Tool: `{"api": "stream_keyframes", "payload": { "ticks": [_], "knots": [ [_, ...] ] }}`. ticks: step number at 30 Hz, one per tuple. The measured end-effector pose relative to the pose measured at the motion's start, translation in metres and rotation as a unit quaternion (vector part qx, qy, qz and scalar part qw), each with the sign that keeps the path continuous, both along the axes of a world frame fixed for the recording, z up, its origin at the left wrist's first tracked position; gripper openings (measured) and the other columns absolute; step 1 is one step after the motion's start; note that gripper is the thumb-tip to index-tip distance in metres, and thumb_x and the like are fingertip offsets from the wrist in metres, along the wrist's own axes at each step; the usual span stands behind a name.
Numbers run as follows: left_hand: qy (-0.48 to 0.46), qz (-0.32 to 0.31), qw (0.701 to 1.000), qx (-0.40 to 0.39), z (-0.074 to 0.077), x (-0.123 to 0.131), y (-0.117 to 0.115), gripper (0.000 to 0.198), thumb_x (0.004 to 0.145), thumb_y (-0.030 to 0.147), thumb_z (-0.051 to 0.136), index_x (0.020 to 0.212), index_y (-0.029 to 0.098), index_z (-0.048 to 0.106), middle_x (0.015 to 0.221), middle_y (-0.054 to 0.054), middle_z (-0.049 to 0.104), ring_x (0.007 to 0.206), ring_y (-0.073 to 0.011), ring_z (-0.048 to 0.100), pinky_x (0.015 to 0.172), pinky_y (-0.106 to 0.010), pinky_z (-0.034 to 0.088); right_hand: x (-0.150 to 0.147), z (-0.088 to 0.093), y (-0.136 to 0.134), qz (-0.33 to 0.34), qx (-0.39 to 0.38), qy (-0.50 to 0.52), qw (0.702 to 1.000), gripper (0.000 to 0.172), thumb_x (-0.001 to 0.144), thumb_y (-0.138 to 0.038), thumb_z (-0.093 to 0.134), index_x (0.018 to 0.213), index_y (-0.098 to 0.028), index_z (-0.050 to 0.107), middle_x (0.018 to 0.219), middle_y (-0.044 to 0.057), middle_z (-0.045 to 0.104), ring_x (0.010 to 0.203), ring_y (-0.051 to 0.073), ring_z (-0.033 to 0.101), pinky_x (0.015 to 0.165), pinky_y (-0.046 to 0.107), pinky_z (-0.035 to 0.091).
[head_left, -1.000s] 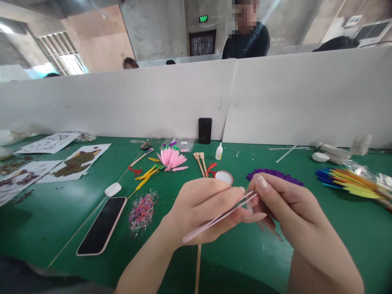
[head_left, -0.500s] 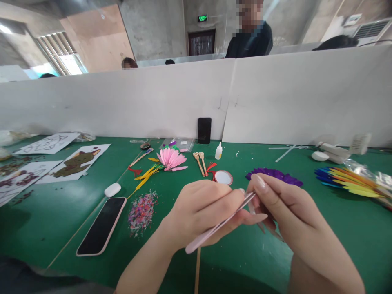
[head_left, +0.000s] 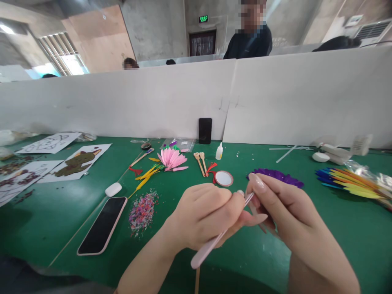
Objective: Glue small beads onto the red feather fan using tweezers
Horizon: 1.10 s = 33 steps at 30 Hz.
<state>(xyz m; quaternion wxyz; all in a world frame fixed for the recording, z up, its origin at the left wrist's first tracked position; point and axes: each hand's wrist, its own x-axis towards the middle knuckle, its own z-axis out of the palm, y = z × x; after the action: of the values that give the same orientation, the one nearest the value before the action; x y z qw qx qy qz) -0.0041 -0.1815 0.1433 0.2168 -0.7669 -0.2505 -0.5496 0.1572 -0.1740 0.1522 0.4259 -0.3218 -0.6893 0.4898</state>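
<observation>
Tweezers half-hidden, pinched by left fingers; right fingers pressed together, hold unclear.

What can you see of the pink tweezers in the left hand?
The tweezers are slim and pale pink; coated metal or plastic, I can't tell which. Their flat, rounded end sticks out below the left hand, which grips them and hides their middle. They slant up, above the green table, to narrow tips close to the right hand; whether they pinch anything can't be made out.

The barred window glares white (blown out), and soft shadow darkens the green table up close
</observation>
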Motion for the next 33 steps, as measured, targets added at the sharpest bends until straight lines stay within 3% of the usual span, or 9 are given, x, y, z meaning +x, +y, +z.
{"api": "stream_keyframes", "payload": {
  "ticks": [5,11,16,22,33],
  "knots": [
    [0.015,0.009,0.999,0.041,0.001,0.002,-0.001,0.015,0.088,0.017,0.050,0.084,0.008,0.061,0.061,-0.001,0.058,0.055,-0.0099,0.052,0.048,-0.022,0.046,-0.002,0.000,0.000,-0.012,0.017,0.007,1.000,0.037,0.097,-0.032,0.042,0.062,-0.019,0.040,0.049,-0.007,0.040,0.043,0.005,0.033,0.038,0.017,0.025],
    [-0.012,0.054,0.998,0.026,-0.001,0.003,-0.002,0.012,0.086,0.016,0.053,0.084,0.009,0.063,0.063,-0.002,0.062,0.055,-0.0104,0.054,0.049,-0.023,0.048,-0.002,0.002,-0.002,-0.023,0.013,-0.004,1.000,0.039,0.097,-0.034,0.041,0.061,-0.019,0.041,0.048,-0.006,0.041,0.042,0.006,0.034,0.039,0.019,0.027],
    [-0.078,0.003,0.997,-0.009,0.001,-0.006,0.003,0.009,0.084,0.010,0.055,0.083,0.009,0.064,0.070,-0.004,0.067,0.061,-0.0091,0.059,0.054,-0.020,0.050,-0.002,0.005,-0.003,-0.030,0.004,-0.007,1.000,0.041,0.097,-0.038,0.040,0.061,-0.019,0.044,0.047,-0.005,0.043,0.040,0.005,0.037,0.039,0.019,0.029],
    [-0.106,-0.073,0.991,-0.041,0.003,-0.004,0.003,0.013,0.085,0.017,0.055,0.082,0.010,0.065,0.068,-0.004,0.068,0.064,-0.0099,0.060,0.056,-0.020,0.053,-0.001,0.005,-0.002,-0.015,-0.053,0.025,0.998,0.039,0.095,-0.043,0.041,0.064,-0.020,0.047,0.046,-0.007,0.040,0.037,0.005,0.033,0.035,0.018,0.025],
    [-0.073,-0.076,0.993,-0.049,0.000,-0.001,0.003,0.013,0.083,0.020,0.059,0.084,0.009,0.065,0.072,-0.006,0.068,0.064,-0.0114,0.060,0.055,-0.021,0.054,0.000,0.008,-0.001,-0.039,0.020,0.010,0.999,0.032,0.094,-0.038,0.045,0.068,-0.020,0.052,0.052,-0.004,0.046,0.043,0.006,0.040,0.040,0.017,0.035]
  ]
}}
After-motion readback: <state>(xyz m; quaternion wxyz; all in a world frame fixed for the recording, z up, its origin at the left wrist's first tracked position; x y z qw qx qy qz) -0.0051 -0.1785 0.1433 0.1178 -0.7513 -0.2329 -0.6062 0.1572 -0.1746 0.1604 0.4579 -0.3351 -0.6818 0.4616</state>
